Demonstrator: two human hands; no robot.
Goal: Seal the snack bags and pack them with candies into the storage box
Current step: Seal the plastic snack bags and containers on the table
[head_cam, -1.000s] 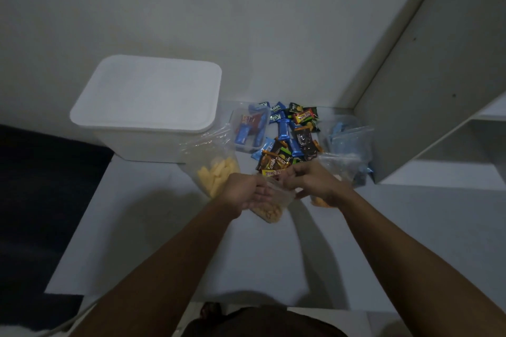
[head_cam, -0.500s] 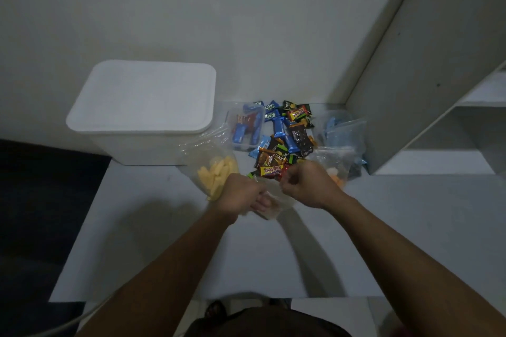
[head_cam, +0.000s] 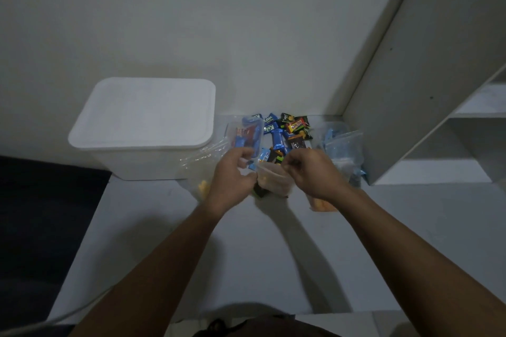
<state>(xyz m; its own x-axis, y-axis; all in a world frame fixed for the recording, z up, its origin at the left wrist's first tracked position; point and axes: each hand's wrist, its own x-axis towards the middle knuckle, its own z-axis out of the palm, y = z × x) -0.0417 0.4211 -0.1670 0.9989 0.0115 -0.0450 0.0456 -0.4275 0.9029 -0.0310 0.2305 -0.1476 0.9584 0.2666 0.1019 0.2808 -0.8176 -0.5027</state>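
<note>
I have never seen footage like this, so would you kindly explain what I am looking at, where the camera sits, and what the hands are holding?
There is no machine here: a person wears a wide-angle camera on the head, looking forward and down at their own bare arms. The left hand and the right hand each pinch the top edge of a clear snack bag, apparently to press it closed. On the white table stand a white storage box with its lid on, a pile of wrapped candies, and more clear bags, one by the box holding yellow snacks.
</note>
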